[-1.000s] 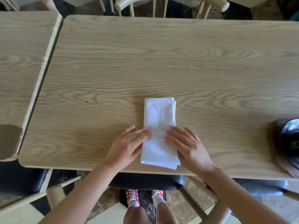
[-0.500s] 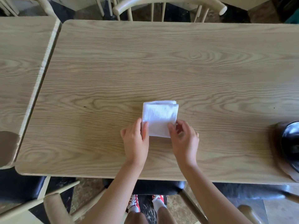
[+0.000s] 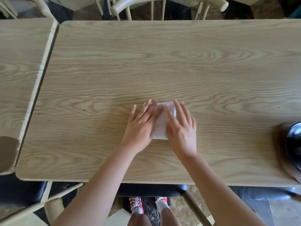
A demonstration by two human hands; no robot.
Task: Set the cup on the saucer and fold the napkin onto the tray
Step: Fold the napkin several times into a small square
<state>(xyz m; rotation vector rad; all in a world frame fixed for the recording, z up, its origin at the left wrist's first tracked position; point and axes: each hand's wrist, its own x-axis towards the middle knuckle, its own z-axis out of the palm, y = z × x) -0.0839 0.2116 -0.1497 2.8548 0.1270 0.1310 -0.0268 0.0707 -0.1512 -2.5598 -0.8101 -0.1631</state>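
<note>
Pressing left hand point(image 3: 141, 126) and right hand point(image 3: 182, 129) down flat, fingers spread, palms down, not pinching anything. Going big to small from there:

Working on the long light-wood-grain table point(image 3: 162, 62), with a second matching wooden table point(image 3: 19, 62) butting up just beside it on the left. Facing a pale curved-back wooden chair point(image 3: 169, 4) tucked in on the far side.

Spotting a round glossy black thing on something brownish point(image 3: 293, 141) cut off at the right edge, well apart from both hands. Can't tell if that's the cup, honestly. Not seeing any tray or saucer.

Smoothing the small white folded cloth napkin point(image 3: 160, 126), lying on bare table straight ahead, sandwiched under the fingers of both hands, only a strip showing between them. Looking like a compact rectangle with its long axis running away from the body, though mostly covered, so guessing a bit.

Figuring the fold is about done and the carry to the tray is what's left. Betting on the right hand for that, being nearer the right edge, if the tray's over there.

Also rocking red-and-white lace-up shoes point(image 3: 136, 204) under the table.
</note>
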